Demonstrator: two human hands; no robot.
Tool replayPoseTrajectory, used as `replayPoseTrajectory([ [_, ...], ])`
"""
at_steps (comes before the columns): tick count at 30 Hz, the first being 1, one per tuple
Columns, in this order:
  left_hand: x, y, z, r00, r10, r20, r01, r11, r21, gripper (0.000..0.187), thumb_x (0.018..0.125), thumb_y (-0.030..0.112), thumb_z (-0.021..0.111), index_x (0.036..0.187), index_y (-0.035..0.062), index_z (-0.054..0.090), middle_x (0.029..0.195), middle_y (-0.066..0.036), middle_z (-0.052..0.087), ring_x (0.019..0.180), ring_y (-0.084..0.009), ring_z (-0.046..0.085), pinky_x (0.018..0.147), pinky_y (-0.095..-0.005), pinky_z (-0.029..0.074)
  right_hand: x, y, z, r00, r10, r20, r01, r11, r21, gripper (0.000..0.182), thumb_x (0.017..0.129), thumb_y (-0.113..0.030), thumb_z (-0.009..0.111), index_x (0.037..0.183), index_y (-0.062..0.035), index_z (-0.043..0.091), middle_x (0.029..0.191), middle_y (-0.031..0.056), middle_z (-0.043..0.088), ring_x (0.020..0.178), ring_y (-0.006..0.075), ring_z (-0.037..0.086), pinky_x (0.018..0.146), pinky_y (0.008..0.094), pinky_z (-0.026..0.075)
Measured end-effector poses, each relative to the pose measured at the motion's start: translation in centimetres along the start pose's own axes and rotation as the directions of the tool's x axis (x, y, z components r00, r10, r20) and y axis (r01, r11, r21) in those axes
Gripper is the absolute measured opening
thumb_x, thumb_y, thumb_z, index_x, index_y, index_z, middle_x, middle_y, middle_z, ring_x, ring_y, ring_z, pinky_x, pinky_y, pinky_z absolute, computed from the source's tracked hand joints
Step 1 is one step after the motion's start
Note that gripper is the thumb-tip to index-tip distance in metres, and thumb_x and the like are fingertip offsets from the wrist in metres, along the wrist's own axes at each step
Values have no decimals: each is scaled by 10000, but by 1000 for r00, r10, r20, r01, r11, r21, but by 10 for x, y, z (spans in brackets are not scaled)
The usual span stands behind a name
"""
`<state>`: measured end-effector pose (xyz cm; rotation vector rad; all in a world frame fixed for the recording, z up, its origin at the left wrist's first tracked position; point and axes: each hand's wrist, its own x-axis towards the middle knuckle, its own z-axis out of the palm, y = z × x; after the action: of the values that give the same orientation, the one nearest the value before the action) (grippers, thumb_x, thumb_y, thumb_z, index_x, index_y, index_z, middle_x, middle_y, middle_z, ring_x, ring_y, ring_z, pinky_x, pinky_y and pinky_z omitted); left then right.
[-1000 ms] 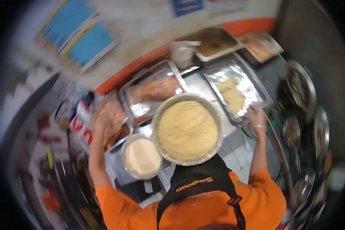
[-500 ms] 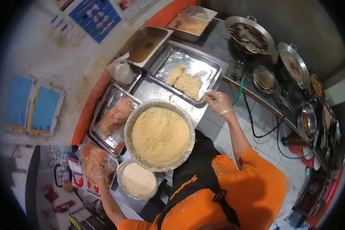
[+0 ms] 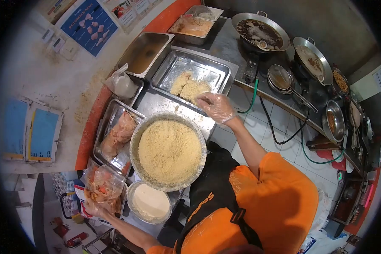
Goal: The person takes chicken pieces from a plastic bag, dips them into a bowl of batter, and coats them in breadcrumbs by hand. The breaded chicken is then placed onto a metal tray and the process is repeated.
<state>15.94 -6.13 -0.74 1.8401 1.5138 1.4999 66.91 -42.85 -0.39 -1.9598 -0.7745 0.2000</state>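
Note:
My right hand (image 3: 218, 107), in a clear plastic glove, is over the near rim of a metal tray (image 3: 163, 79). Its fingers are curled together beside the crumb-coated pieces (image 3: 189, 86) there; what they hold, if anything, is hidden. Low on the left, my gloved left hand (image 3: 96, 208) is at the edge of a clear plastic bag (image 3: 103, 180) with raw, orange-tinted pieces inside. The left fingers are bent together, and their contents cannot be made out. Between both arms stands a large round pan of yellow crumbs (image 3: 169, 152). Below it sits a bowl of pale batter (image 3: 150, 204).
A tray of raw meat (image 3: 118, 134) lies left of the crumb pan. Behind are a deep steel container (image 3: 146, 55) and a bag of white powder (image 3: 123, 84). Woks of dark oil (image 3: 260, 34) and a strainer (image 3: 280, 78) are on the right counter. Hoses (image 3: 277, 135) hang beside it.
My right hand has moved left, from the tray's corner to beside the coated pieces. My left hand has drawn down from inside the bag to its edge. The camera view has shifted slightly.

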Motion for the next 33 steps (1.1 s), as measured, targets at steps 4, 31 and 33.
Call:
replayPoseTrajectory([
  [4, -9, -12, -22, 951, 298, 78, -308, 919, 246, 331, 942, 224, 565, 1100, -49, 664, 923, -116, 705, 762, -224, 645, 730, -365, 526, 5, -30, 52, 954, -210, 212, 119, 920, 374, 222, 938, -182, 667, 1105, -40, 703, 968, 61, 738, 815, 121, 691, 719, 264, 565],
  [31, -230, 153, 10, 770, -599, 219, 587, 531, -611, 213, 915, 83, 700, 1100, -17, 666, 915, -19, 686, 714, -35, 592, 595, -180, 472, -78, -124, 220, 423, -280, 862, -608, 618, 499, 355, 878, -88, 738, 1192, 0, 598, 1042, 56, 656, 901, 124, 637, 764, 251, 534],
  [33, -233, 140, 1, 738, -620, 266, 614, 454, -646, 270, 891, 128, 739, 1110, -20, 680, 957, -29, 703, 745, -45, 604, 615, -186, 477, -80, -120, 221, 460, -275, 844, -589, 617, 522, 364, 859, -56, 748, 1185, -1, 597, 1065, 66, 654, 922, 134, 643, 792, 259, 543],
])
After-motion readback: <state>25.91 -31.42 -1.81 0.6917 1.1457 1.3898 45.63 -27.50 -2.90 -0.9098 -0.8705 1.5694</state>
